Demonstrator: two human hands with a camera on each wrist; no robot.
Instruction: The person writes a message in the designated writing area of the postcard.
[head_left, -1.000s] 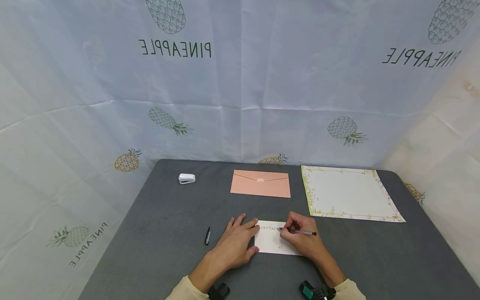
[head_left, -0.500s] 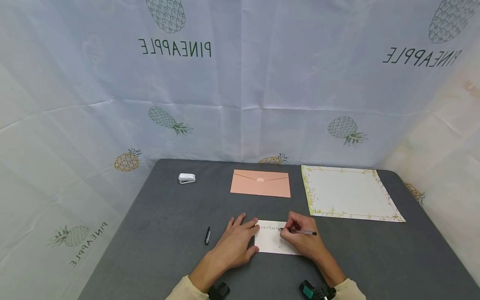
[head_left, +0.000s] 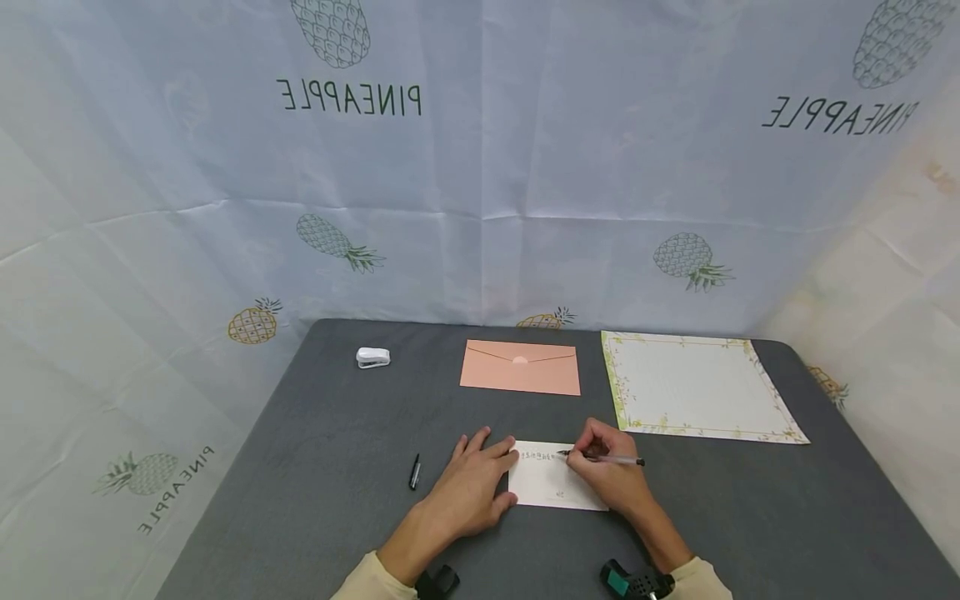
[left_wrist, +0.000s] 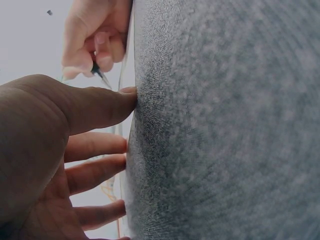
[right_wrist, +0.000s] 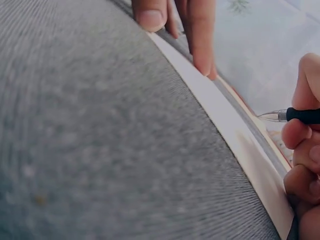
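A grey table (head_left: pixel 337 467) carries a bordered sheet (head_left: pixel 693 385), a pink envelope (head_left: pixel 521 367) and, at the near edge, a white card (head_left: pixel 543 483). The left hand (head_left: pixel 468 487) lies flat with straight fingers pinning the card's left edge. The right hand (head_left: pixel 611 475) pinches a pen (head_left: pixel 603 457), tip on the card. A pen cap (head_left: pixel 414 472) lies left.
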